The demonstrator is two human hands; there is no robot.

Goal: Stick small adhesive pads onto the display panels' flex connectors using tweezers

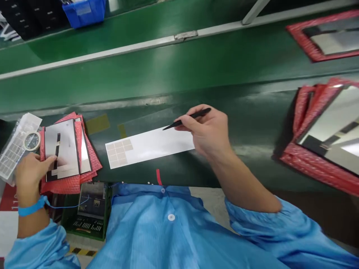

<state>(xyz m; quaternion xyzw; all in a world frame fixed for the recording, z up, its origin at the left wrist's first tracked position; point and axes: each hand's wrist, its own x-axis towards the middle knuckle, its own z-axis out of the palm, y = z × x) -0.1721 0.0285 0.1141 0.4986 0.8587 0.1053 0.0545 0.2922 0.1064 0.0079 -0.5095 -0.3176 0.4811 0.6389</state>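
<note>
The right hand [209, 132] closes its grip on a slim black pointed tool [186, 119], pinched pen-fashion between thumb and fingertips. The tool's tip stands at the far edge of a long white backing strip [157, 145], and we cannot tell whether it touches. The strip lies flat on the glossy dark green table [246, 112] directly in front of us. A grid of pale square patches [120, 151] fills its left end, well apart from the tip. The left hand [29, 173] rests on the near corner of a thin silver rectangular panel [66, 142], which sits on a stack of red bubble-wrap sheets [91, 158]. The thumb lies on top, but we cannot tell whether the fingers close beneath. In our judgement, we should present the tip at a shallow angle so that it does not gouge the strip, and press the panel flat so that it does not skate on the wrap. A light blue wrist strap [32, 208] circles the left wrist. Grey metal rails [112, 54] cross the green surface. A blue plastic bin [84, 11] stands beyond them, and more silver panels on red wrap [322, 138] lie to the right.
</note>
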